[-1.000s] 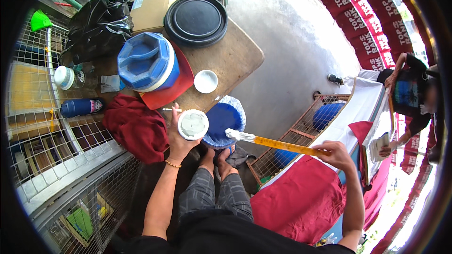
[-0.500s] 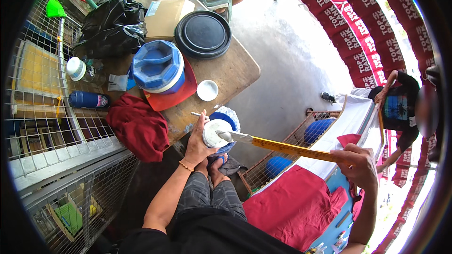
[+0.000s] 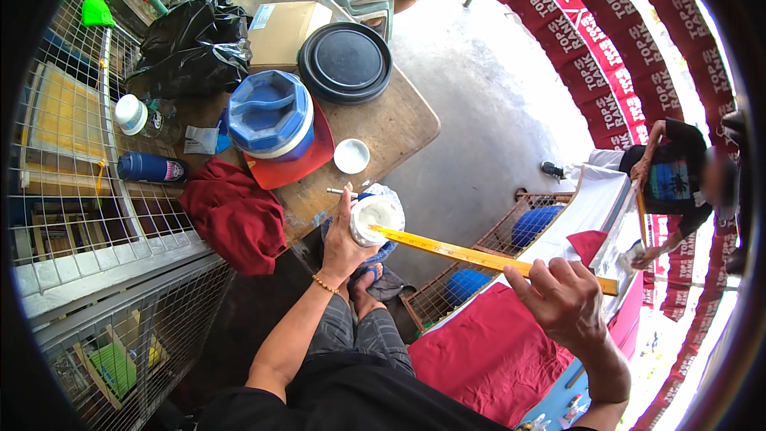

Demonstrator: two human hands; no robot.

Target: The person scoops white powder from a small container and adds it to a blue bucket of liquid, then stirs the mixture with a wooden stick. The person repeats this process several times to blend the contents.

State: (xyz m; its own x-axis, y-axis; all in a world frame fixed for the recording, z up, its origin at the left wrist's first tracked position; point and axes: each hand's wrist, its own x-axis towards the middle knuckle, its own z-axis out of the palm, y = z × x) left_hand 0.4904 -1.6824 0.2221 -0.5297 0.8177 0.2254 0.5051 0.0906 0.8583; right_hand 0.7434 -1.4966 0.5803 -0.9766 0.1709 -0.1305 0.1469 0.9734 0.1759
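My left hand (image 3: 341, 241) is wrapped round a small white tub (image 3: 363, 222) with thick white paste inside. A thin white stick (image 3: 341, 191) with a dark end pokes out between its fingers; I cannot tell its kind. In my right hand (image 3: 562, 295) is a long yellow ruler (image 3: 455, 250), gripped by its near end. The ruler's far end dips into the tub's paste, so its tip is hidden. Right behind the tub, partly covered by it, is a blue and white bucket (image 3: 388, 251).
On the wooden table (image 3: 403, 124) stand a blue-lidded water jug (image 3: 270, 112), a black round lid (image 3: 345, 62), a cardboard box (image 3: 285, 34) and a white bowl (image 3: 351, 156). Maroon cloth (image 3: 487, 351) covers a table at right. Another person (image 3: 674, 168) works beyond it, holding a yellow stick.
The ruler's paste-coated end has gone from above the tub down into it. My right hand has moved left, and its fingers have shifted on the ruler. The tub is tilted slightly differently.
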